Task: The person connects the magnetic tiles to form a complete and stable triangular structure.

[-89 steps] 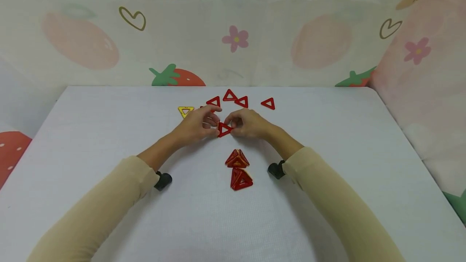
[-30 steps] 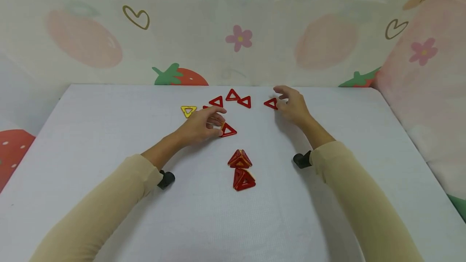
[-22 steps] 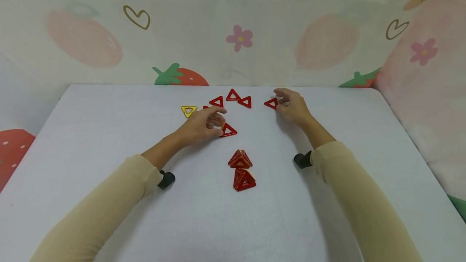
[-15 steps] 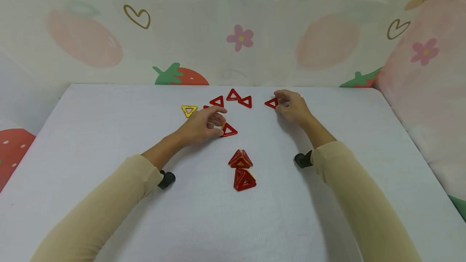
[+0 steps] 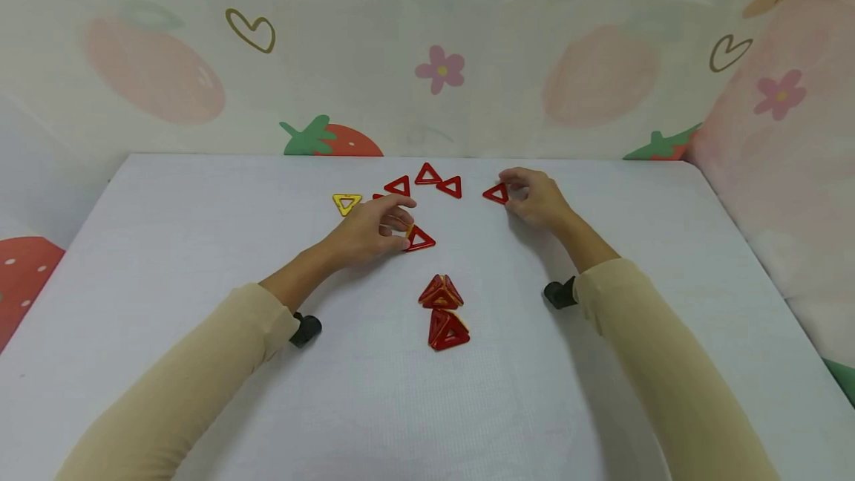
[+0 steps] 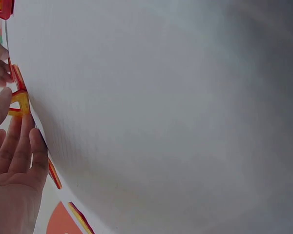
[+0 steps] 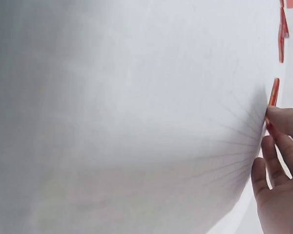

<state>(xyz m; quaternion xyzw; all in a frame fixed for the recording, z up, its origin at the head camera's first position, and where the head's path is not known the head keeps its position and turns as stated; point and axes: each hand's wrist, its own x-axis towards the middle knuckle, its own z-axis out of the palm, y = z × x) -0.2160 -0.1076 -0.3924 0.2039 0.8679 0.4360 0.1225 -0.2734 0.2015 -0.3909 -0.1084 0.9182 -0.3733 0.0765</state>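
1. Slid slightly nearer since the previous frame: the rightmost tile [image 5: 495, 199].
2. Just beyond the farther pyramid [image 5: 441, 290], the left hand [image 5: 367, 233] holds joined tiles [image 5: 424, 234]; a nudge could topple them.
3. Beyond and right of that pyramid, the right hand [image 5: 536, 197] pinches its tile; a loose grip could drop it.

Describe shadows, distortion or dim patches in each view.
Head view: soft shadows on the white tabletop beside left sleeve and right sleeve. Left wrist view: the tabletop's edge bows, and the upper right is dim. Right wrist view: the upper left is dim; dark streaks fan by the right hand (shadows or creases, I can't tell), the triangular tile it pinches is nearly edge-on.
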